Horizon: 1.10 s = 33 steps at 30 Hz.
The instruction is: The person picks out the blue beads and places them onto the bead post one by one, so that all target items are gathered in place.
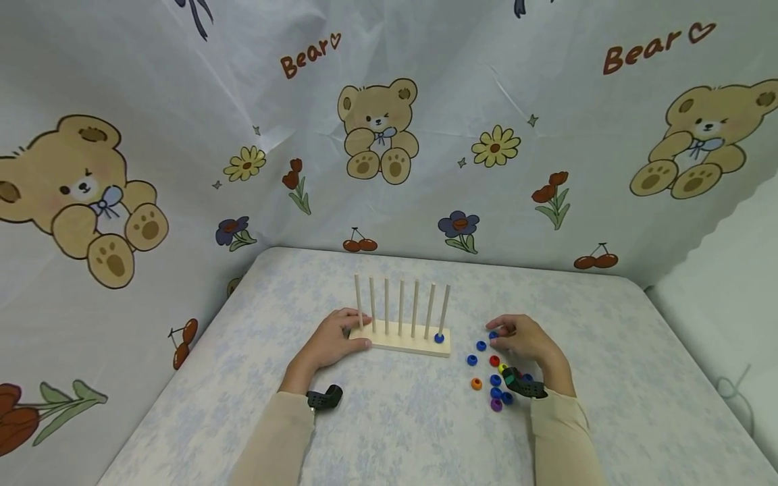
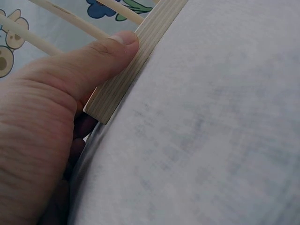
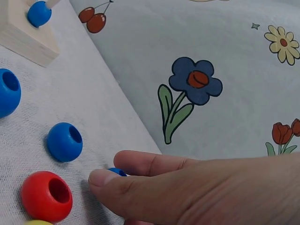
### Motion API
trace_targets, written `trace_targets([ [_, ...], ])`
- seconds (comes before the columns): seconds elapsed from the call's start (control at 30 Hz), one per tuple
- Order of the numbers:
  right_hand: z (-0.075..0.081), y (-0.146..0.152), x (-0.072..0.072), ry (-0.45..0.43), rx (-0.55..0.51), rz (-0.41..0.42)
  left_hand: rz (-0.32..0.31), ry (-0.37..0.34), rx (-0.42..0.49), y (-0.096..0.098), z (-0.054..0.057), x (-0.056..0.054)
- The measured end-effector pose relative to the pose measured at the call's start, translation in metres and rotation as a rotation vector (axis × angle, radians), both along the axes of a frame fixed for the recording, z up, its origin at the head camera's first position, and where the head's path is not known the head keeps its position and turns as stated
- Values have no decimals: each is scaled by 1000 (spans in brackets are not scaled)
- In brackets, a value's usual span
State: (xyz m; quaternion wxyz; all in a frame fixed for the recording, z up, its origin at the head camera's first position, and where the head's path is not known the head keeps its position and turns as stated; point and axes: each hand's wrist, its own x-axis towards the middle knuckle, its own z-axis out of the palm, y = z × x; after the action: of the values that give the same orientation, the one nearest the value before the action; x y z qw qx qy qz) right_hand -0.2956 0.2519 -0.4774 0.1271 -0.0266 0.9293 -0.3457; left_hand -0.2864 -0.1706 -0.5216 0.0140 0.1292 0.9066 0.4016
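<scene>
A pale wooden peg stand [image 1: 401, 341] with a row of several upright pegs stands on the table. My left hand [image 1: 331, 341] grips its left end, the thumb [image 2: 110, 54] along the front edge and the other fingers behind. One blue bead [image 1: 439, 338] sits at the bottom of the rightmost peg. To the right of the stand, my right hand [image 1: 524, 337] pinches another blue bead [image 3: 117, 171] between thumb and index finger, low over the cloth; the hand covers most of it in the right wrist view.
Loose beads lie between the stand and my right wrist: several blue ones [image 1: 472, 360], a red bead [image 1: 495, 361], a yellow bead [image 1: 502, 368], an orange bead [image 1: 476, 383] and a purple bead [image 1: 496, 404]. A bear-print sheet [image 1: 425, 202] hangs behind the table [image 1: 401, 432].
</scene>
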Motion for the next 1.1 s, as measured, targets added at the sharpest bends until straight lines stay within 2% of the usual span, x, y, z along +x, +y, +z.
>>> trace_targets([
  [0.23,-4,-1,0,26,1,18,9,4,-2,0,0,0],
  [0.43,-6,-3,1,13,9,7,6,-2,3,0,1,0],
  [0.8,-4,-3,1,20,13,7,2,1,-3,0,4,0],
  [1.1,-9,-1,-1,45,20,14,0,-6,41,-1,-1,0],
])
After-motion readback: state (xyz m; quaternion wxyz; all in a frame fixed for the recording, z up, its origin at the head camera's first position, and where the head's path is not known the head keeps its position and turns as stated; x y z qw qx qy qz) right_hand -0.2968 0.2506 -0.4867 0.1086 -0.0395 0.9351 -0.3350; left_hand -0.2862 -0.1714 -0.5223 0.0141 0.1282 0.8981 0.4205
